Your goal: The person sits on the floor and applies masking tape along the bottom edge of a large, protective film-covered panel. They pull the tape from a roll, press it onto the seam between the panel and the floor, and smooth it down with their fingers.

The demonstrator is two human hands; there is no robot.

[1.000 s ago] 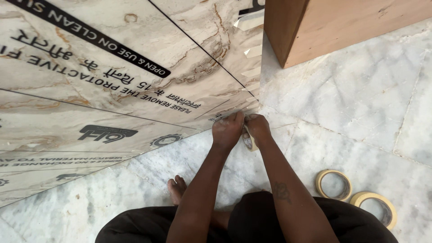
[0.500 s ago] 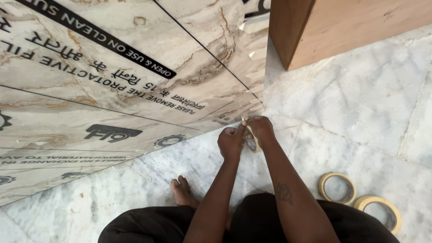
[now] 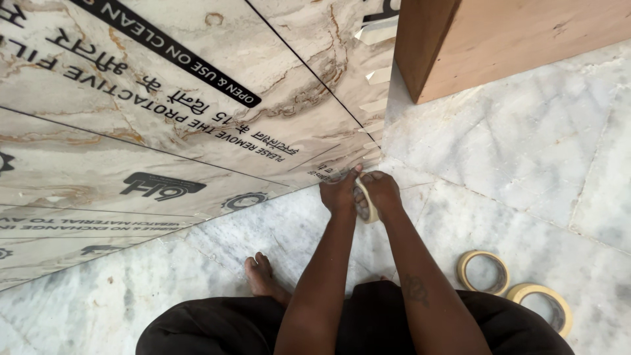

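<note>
Both hands slightly lower than before, left hand [image 3: 338,194] and right hand [image 3: 381,190] fingers clamped on tape roll [image 3: 367,200].

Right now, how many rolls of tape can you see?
3. One roll sits between the left hand and right hand at the panel edge; two rolls lie on the floor at right. Others may be out of frame.

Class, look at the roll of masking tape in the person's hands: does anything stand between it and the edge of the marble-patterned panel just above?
Nothing visible. Both hands hold the cream masking-tape roll right at the panel's lower edge.
</note>
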